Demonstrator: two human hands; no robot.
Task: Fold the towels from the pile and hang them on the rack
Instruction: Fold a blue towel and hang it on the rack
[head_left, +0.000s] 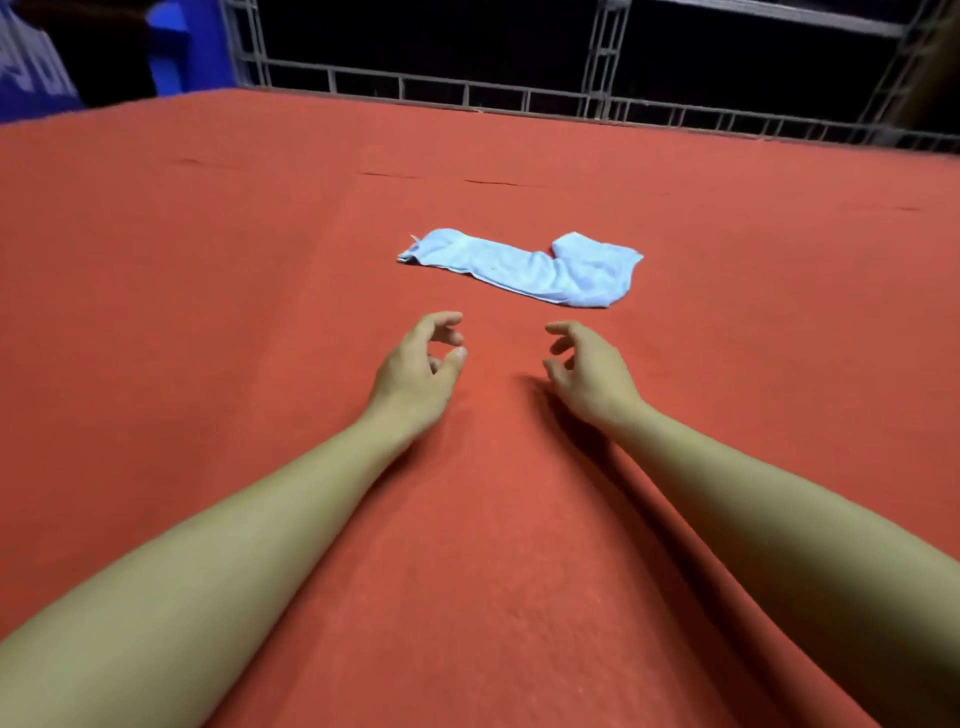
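Note:
A light blue towel (524, 267) lies on the red cloth-covered table (208, 260), folded into a long strip with its right end bunched up. Both my arms reach forward over the table. My left hand (418, 371) hovers just short of the towel, fingers loosely curled, holding nothing. My right hand (587, 371) is beside it, a little to the right, fingers also loosely curled and empty. Neither hand touches the towel. No pile of towels is in view.
A grey metal railing (602, 98) runs along the far edge of the table, dark behind it. Something blue (36, 62) stands at the far left corner. The red cloth has shallow creases near the back.

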